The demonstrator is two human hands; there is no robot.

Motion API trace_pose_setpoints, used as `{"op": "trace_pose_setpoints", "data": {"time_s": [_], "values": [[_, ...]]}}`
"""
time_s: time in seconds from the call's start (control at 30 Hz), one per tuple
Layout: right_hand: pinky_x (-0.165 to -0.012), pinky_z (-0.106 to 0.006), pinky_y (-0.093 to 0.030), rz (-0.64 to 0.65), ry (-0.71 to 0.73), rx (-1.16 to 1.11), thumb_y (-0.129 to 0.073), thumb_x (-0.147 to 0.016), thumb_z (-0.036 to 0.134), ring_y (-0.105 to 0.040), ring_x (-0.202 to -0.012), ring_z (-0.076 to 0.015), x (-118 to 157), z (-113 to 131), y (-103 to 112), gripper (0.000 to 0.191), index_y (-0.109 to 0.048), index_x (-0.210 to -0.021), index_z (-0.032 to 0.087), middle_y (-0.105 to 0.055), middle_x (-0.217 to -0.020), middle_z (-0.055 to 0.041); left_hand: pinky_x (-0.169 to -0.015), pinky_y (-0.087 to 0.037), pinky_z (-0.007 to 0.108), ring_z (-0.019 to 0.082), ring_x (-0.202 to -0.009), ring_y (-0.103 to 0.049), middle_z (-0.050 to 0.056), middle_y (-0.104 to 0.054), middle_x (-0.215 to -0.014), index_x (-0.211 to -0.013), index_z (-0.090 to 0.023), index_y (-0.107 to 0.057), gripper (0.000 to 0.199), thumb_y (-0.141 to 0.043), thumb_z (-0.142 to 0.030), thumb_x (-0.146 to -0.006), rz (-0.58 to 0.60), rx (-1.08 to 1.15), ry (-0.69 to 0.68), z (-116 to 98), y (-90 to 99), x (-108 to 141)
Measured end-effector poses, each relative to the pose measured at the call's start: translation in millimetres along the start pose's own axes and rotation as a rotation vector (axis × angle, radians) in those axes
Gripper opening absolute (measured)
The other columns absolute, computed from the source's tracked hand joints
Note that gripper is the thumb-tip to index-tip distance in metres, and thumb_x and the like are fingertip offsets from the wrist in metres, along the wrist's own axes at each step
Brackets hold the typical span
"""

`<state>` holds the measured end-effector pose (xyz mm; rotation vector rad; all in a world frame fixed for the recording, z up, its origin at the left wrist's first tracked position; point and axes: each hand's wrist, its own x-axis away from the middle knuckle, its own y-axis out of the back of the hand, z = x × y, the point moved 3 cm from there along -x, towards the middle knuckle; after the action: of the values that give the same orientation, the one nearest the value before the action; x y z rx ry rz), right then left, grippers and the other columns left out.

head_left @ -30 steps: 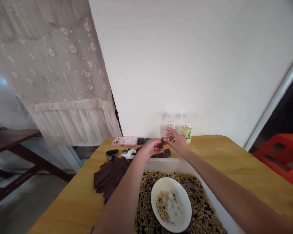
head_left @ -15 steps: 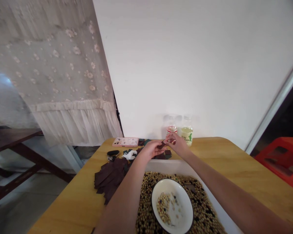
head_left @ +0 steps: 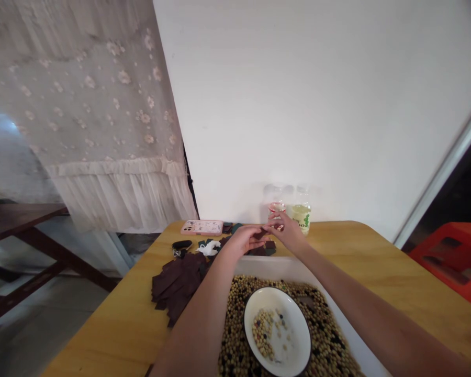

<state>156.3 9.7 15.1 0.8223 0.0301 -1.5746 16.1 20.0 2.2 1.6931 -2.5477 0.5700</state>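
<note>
On pale wooden table (head_left: 353, 243): white straight-walled tray (head_left: 284, 265) of small, round, pale-and-dark beads (head_left: 325, 335); in it, rounded white dark-rimmed bowl (head_left: 298, 337). Left of tray, pile of flat maroon pieces (head_left: 178, 285); behind pile, crumpled white wad (head_left: 209, 248); farther back, rectangular pink phone (head_left: 202, 226). Right of phone, two clear jars (head_left: 301, 217), abreast.

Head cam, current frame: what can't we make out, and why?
All in the head view:
Dark piece: full outline hidden by the left hand and right hand.
Red-labelled bottle: lower part behind the right hand.
Small round pieces in the bowl: too small to count surely.
Tray: near end cut off by bottom edge.
Red stool: cut off by right edge.
</note>
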Motion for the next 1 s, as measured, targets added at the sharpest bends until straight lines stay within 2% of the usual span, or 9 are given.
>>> {"op": "trace_pose_setpoints", "data": {"time_s": [0.3, 0.5, 0.73, 1.0], "values": [[-0.056, -0.028, -0.043, -0.039, 0.038, 0.051, -0.059, -0.067, 0.041, -0.057, -0.054, -0.0147, 0.2, 2.3, -0.6, 0.027, -0.043, -0.078, 0.022, -0.067, -0.069, 0.0, -0.065, -0.051, 0.022, 0.014, -0.07, -0.065, 0.009, -0.069, -0.078, -0.08, -0.011, -0.063, 0.017, -0.048, -0.008, -0.073, -0.036, 0.025, 0.003, 1.1, 3.1, -1.3], [-0.05, -0.024, -0.038, -0.122, 0.027, 0.106, -0.057, -0.069, 0.037, -0.051, -0.047, -0.012, 0.0, 2.6, 4.0, 0.023, -0.04, -0.075, 0.022, -0.066, -0.067, 0.001, -0.064, -0.051, 0.022, 0.014, -0.07, -0.065, 0.01, -0.069, -0.08, -0.082, -0.01, -0.064, 0.019, -0.047, -0.008, -0.074, -0.043, 0.069, -0.017, 0.1, 3.1, -0.3], [-0.05, -0.025, -0.037, -0.063, 0.017, 0.133, -0.056, -0.07, 0.035, -0.049, -0.047, -0.0119, 1.1, 5.2, -0.1, 0.021, -0.039, -0.071, 0.023, -0.065, -0.066, 0.0025, -0.063, -0.051, 0.022, 0.016, -0.073, -0.065, 0.01, -0.069, -0.077, -0.076, -0.011, -0.063, 0.015, -0.048, -0.008, -0.072, -0.072, 0.084, -0.035, 0.7, 4.8, -1.8], [-0.048, -0.024, -0.034, -0.14, 0.02, 0.154, -0.056, -0.069, 0.039, -0.045, -0.044, -0.0115, 1.7, 4.8, 4.2, 0.024, -0.039, -0.071, 0.022, -0.06, -0.06, 0.0025, -0.065, -0.05, 0.023, 0.017, -0.076, -0.065, 0.01, -0.069, -0.079, -0.077, -0.011, -0.063, 0.016, -0.048, -0.008, -0.072, -0.056, 0.101, -0.032, 0.7, 4.0, -1.2]]}}
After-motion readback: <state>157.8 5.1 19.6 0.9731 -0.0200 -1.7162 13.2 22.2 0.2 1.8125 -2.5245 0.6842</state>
